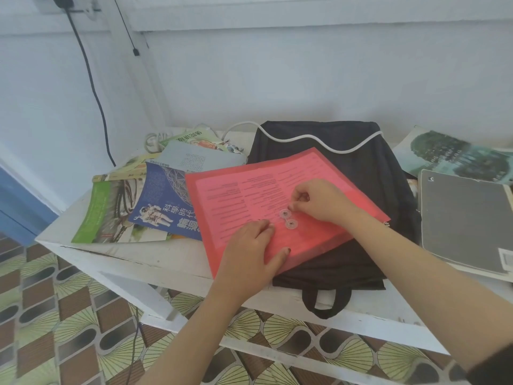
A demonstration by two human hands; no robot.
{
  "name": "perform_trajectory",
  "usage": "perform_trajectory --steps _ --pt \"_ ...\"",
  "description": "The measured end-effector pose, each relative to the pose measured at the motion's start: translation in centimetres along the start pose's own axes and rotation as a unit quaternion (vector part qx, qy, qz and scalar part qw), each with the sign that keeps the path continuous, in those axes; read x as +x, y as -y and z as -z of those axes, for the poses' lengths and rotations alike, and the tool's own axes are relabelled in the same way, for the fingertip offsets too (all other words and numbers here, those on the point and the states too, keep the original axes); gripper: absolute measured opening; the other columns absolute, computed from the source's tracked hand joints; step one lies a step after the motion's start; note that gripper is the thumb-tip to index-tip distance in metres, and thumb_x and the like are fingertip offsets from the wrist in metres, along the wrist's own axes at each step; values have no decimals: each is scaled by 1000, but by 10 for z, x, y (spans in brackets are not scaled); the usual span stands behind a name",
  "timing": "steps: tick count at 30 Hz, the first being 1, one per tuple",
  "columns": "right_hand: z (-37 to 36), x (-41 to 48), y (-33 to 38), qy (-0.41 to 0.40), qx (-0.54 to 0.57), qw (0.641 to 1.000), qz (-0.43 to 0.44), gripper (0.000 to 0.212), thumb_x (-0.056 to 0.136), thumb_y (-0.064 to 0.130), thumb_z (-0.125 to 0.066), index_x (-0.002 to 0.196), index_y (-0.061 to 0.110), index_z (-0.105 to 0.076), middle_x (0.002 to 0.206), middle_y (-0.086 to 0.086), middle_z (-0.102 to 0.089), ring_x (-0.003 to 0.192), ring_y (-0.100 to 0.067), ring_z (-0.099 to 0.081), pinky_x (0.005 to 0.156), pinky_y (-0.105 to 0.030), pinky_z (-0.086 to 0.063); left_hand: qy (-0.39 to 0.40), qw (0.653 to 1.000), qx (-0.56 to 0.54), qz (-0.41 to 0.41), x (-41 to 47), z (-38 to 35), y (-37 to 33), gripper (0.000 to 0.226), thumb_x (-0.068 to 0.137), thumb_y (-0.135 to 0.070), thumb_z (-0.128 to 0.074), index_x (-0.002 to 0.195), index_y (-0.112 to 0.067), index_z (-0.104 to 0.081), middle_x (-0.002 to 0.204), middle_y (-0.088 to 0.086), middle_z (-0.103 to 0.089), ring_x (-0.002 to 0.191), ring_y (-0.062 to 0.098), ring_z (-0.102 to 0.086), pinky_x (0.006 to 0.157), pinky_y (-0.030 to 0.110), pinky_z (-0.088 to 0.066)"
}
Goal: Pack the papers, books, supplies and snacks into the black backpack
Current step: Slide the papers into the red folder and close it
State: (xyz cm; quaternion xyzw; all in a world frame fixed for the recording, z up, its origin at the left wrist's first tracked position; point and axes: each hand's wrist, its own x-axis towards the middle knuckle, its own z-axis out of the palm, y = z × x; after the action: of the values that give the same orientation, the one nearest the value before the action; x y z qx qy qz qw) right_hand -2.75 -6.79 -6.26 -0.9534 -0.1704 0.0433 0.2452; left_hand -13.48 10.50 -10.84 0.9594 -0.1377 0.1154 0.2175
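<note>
A black backpack [369, 165] lies flat on the white table [155, 259]. On top of it rests a translucent red document envelope [249, 190] with printed papers inside and two clear round string-tie buttons [288, 218]. My left hand [254, 251] presses flat on the envelope's near edge. My right hand [319, 200] has its fingers curled, pinching at the upper button; whether a string is held is too small to tell.
Several books and magazines [155, 207] are spread left of the backpack. A grey notebook [463, 220] and a tree-cover book [455, 157] lie at the right. A white cord [308, 140] crosses the backpack's top. A black cable [91, 87] hangs down the wall.
</note>
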Motion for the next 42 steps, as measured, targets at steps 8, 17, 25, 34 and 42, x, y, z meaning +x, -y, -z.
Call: perform_trajectory --steps 8,17,25,34,42 --pt "-4 -28 13 -8 -148 986 76 16 93 22 -47 98 15 -60 92 4 -57 88 -18 -53 69 -27 -33 4 1000 3 5 0 -1 0 61 84 -53 -44 119 -7 -63 122 5 -61 112 21 -55 97 27 -31" --pt "-14 -30 30 -40 -170 981 79 23 95 32 -46 96 14 -60 100 -2 -63 93 -21 -57 73 -31 -39 8 1000 5 7 -1 0 -2 59 84 -51 -45 116 -6 -64 120 7 -63 110 23 -57 96 28 -32" --pt "-19 -25 30 -64 -176 979 79 22 94 33 -49 97 16 -64 98 0 -63 90 -19 -58 70 -30 -40 23 1000 4 7 -1 1 -2 60 85 -52 -43 118 -6 -63 121 8 -62 111 24 -56 96 28 -32" --pt "2 -30 -10 -159 -105 980 -59 29 92 29 -49 116 22 -64 119 -9 -59 111 -30 -51 94 -39 -37 29 999 19 -29 -4 5 0 74 82 -64 -43 123 -5 -59 126 7 -58 114 22 -53 99 29 -30" --pt "39 -37 -46 -49 39 979 -194 62 73 30 -74 130 32 -48 128 -9 -49 117 -31 -49 94 -36 -41 47 997 -6 -66 -6 9 16 105 65 -89 -33 141 -17 -41 145 -4 -38 133 12 -32 108 23 -11"
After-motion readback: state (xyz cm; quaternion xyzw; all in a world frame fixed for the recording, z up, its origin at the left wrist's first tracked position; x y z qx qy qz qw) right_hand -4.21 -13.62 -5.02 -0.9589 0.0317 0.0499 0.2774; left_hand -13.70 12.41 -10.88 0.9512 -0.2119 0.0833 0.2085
